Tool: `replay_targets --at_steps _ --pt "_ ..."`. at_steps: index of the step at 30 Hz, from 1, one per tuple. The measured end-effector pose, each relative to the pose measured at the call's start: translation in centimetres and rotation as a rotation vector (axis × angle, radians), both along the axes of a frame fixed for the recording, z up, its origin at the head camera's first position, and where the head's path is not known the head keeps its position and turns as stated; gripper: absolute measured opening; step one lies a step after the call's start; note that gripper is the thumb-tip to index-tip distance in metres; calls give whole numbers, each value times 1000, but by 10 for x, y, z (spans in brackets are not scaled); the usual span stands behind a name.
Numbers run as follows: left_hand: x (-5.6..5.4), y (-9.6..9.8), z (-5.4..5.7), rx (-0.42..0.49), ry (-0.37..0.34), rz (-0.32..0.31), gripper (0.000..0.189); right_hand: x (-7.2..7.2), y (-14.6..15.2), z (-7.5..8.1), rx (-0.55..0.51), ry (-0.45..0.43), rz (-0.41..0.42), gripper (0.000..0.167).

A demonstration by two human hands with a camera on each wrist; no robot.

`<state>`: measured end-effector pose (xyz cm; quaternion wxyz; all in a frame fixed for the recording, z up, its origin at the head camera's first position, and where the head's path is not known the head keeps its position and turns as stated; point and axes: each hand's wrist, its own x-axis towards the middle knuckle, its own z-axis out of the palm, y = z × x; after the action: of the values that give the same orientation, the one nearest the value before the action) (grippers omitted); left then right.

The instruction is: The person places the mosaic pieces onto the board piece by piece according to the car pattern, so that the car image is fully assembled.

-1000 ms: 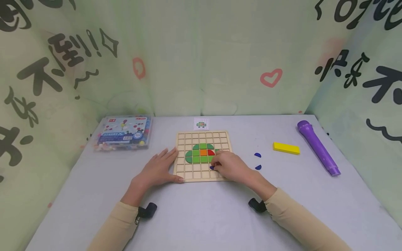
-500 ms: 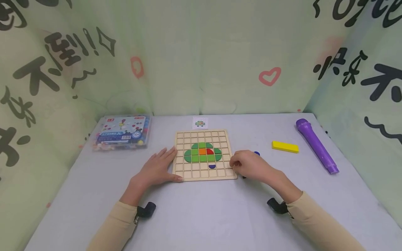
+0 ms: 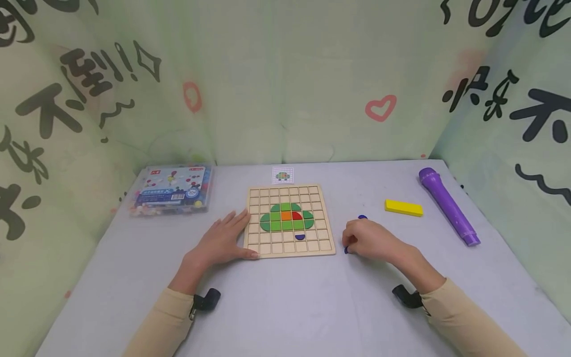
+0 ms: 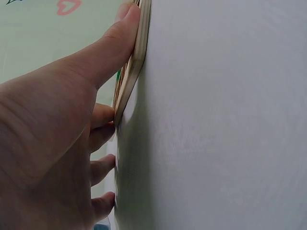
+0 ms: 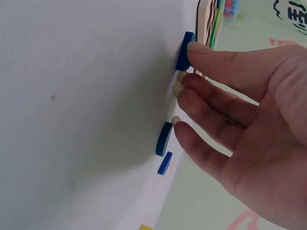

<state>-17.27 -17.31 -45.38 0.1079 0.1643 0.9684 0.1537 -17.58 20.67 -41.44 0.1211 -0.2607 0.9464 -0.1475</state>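
Note:
A wooden grid board (image 3: pixel 321 244) lies in the middle of the table, with green, orange and red tiles (image 3: pixel 286 216) set in its squares. Below them sits a dark blue half-round tile (image 3: pixel 300 237). My left hand (image 3: pixel 223 237) rests against the board's left side, fingers extended, its thumb (image 4: pixel 115 43) at the near corner. To the right of the board, my right hand (image 3: pixel 372 239) has curled fingers and pinches a blue half-round tile (image 5: pixel 183 51) low at the table; the index finger is hidden. Two more blue tiles (image 5: pixel 164 139) lie beside the hand.
A small picture card (image 3: pixel 283 175) lies behind the board. At the back left stands a clear plastic box (image 3: pixel 171 191) with a printed label. A yellow block (image 3: pixel 403 208) and a purple microphone-shaped stick (image 3: pixel 448 206) lie on the right. Printed cloth hangs around the table.
My right hand has left one blue tile on the board, moved right off it and come to another blue tile on the table. The left hand stays at the board.

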Motion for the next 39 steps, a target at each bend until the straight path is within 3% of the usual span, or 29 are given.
replay_targets --at_steps 10,20,31,39 --pt "-1 -1 -1 -5 6 -2 117 -8 -7 -1 -142 -31 -36 18" --pt "0 0 1 6 -1 -2 117 -24 -47 -4 -273 -29 -42 13" --pt "0 -1 0 4 5 2 117 -32 -90 -3 -274 -8 -4 16" --pt "0 -3 0 15 -2 -2 118 -31 -102 -8 -231 -12 -2 16"
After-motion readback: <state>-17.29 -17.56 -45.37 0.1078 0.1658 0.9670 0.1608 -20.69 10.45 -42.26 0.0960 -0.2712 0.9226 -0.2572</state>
